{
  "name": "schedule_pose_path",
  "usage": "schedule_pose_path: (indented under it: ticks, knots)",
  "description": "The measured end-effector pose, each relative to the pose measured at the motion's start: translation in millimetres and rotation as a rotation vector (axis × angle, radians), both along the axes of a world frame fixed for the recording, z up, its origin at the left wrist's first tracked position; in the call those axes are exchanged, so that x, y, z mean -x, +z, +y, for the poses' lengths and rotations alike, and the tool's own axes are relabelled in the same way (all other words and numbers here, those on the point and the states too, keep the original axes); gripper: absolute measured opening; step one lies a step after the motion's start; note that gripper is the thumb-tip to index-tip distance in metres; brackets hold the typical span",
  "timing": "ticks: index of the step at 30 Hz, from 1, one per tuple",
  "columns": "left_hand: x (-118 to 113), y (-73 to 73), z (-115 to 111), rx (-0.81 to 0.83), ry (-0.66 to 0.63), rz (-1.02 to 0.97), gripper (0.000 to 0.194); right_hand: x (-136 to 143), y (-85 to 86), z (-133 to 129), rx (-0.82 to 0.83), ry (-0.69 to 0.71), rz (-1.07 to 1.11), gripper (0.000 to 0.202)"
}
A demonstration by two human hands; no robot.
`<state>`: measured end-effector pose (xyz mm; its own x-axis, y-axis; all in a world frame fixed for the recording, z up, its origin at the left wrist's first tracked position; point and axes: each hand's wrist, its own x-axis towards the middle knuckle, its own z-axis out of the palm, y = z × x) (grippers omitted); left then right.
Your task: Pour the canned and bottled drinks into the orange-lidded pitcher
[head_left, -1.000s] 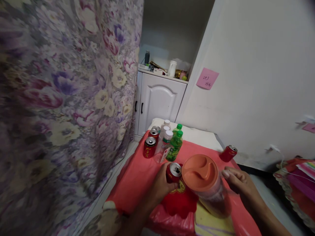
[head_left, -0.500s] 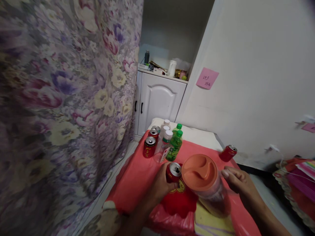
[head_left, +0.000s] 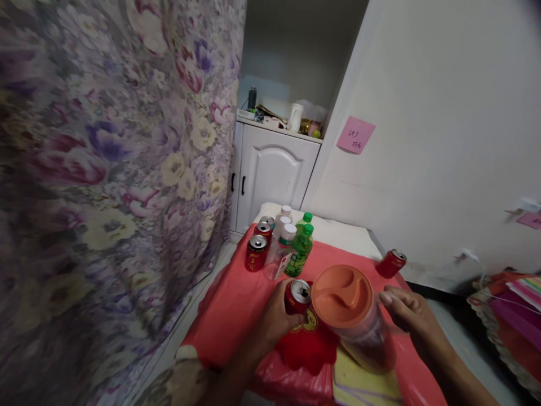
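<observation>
My left hand (head_left: pixel 276 316) is wrapped round an opened red drink can (head_left: pixel 298 296), whose top faces up. On the right, my right hand (head_left: pixel 401 309) is closed at the side of a clear plastic pitcher (head_left: pixel 367 344), round what looks like its see-through handle. An orange lid (head_left: pixel 342 296) covers the pitcher, which stands close beside the can. Beneath the pitcher lies a folded yellow cloth (head_left: pixel 359 378). A red scalloped mat (head_left: pixel 310 349) with gold print shows below the can.
Red cans (head_left: pixel 256 254) stand in a row at the table's left, beside clear bottles with white caps (head_left: pixel 281 254) and green bottles (head_left: pixel 300 251). Another red can (head_left: pixel 391 264) stands at the right edge. A red cover (head_left: pixel 224 316) lies over the table. A floral curtain (head_left: pixel 118 169) hangs at left.
</observation>
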<state>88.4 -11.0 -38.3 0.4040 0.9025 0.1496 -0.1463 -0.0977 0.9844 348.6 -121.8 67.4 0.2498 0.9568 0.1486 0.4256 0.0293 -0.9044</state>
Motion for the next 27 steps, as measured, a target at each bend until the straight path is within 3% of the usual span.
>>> schedule_pose_path:
  ticks: [27]
  knots:
    - [0.8, 3.5, -0.3, 0.022, -0.005, -0.017, 0.069, 2.2, -1.9, -0.1, -0.009, -0.017, -0.001, 0.058]
